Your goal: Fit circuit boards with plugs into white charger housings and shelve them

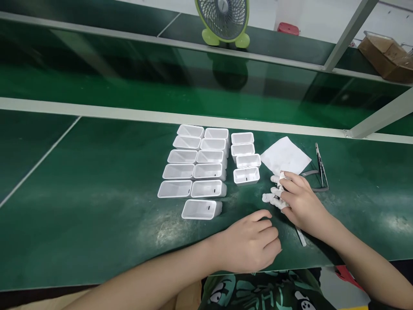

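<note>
My left hand [253, 243] rests near the table's front edge, its fingers curled closed and their tips hidden beneath. Over to the right, my right hand [300, 200] has white finger cots [276, 192] on its fingertips, spread apart just above the tabletop. A thin pale stick-like tool [301, 237] shows from under this hand; I cannot tell its kind. Pliers-like tweezers or scissors with grey handles [320, 168] lie beyond it. A white paper sheet [285, 156] lies flat behind the fingers. Several small white plastic boxes [246, 175] stand in a column left of the paper.
Larger white boxes [201, 209] stand in two columns further left on the green table [97, 206]. A white rail [145, 122] runs behind them. On the raised shelf are a green fan [223, 21] and a cardboard box [385, 58]; a red stool [288, 29] is beyond.
</note>
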`<state>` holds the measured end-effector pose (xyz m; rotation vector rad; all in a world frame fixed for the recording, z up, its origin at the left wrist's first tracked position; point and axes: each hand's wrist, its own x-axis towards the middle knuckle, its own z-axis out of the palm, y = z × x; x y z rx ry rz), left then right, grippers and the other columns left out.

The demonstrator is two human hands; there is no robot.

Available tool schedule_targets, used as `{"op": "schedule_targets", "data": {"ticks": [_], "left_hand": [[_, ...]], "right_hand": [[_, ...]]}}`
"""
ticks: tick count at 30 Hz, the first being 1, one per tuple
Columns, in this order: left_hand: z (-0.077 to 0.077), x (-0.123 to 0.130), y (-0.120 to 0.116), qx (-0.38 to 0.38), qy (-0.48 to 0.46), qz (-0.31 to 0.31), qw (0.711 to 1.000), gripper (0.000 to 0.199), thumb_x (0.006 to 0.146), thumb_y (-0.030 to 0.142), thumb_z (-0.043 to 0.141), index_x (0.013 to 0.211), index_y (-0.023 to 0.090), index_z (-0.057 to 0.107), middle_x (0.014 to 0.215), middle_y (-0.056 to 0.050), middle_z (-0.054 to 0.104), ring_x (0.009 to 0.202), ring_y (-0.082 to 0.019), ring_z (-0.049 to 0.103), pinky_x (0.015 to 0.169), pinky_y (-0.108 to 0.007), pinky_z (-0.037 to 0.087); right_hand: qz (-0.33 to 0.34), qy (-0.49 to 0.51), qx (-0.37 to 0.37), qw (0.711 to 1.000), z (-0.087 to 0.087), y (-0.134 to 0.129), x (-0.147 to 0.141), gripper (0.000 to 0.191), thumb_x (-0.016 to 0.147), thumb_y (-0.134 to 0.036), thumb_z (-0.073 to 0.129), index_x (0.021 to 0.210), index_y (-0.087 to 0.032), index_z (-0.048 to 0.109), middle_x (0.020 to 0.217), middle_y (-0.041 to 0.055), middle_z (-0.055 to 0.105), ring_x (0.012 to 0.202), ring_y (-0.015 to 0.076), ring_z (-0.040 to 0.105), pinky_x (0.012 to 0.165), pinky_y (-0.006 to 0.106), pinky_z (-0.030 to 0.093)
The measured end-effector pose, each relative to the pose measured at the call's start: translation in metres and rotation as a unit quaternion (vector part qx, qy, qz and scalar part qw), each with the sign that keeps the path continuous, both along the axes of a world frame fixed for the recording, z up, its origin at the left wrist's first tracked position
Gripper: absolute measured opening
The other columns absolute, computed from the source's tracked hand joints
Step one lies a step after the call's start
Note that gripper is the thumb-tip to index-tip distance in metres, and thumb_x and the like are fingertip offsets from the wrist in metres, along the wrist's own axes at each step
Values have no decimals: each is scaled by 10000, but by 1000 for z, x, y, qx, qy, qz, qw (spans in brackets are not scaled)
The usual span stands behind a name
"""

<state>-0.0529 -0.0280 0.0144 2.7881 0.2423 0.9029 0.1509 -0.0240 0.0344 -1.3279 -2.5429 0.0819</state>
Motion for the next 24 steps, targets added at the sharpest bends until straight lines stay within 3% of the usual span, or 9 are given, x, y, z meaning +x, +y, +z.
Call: {"op": "schedule_targets", "data": {"ticks": [5,9,14,17,20,24], "left_hand": [[-2,1,0,8,-1,6,1000,272,894,122,523,633,151,595,602,-9,522,573,-139,418,759,-329,502],[-3,2,0,21,-3,6,1000,254,876,132,527,635,157,604,579,-9,501,572,-154,422,690,-316,483],[-7,5,0,31,-2,9,999,232,874,155,537,654,161,610,590,-9,504,592,-159,431,719,-315,484],[-6,4,0,21,-1,10,1000,249,887,155,527,651,164,605,595,-3,492,590,-150,415,760,-315,489],[-3,2,0,10,6,8,1000,255,894,140,525,652,162,603,608,-3,493,578,-143,396,759,-319,490],[-1,1,-2,16,6,1,1000,252,884,142,541,638,157,598,589,-2,473,568,-146,386,717,-317,481]], "right_hand": [[26,-35,113,993,4,-3,-12,316,888,18,453,712,-144,658,1016,140,692,1195,336,547,899,483,535],[104,-79,146,981,4,-11,-21,306,906,6,471,718,-104,686,1048,183,695,1242,337,540,961,476,516],[133,-68,72,986,3,-14,-15,243,865,-4,486,830,-60,720,1058,216,692,1271,353,524,1035,509,479],[88,-9,2,996,6,-8,-4,222,836,-47,493,811,-128,698,1094,179,679,1251,361,515,994,566,490],[15,51,-10,999,7,-3,2,210,803,-55,493,835,-181,658,1138,148,649,1186,349,520,926,567,515],[24,30,-25,999,-1,-1,-4,292,781,-13,476,950,-161,662,1234,173,589,1274,360,436,978,572,477]]}}
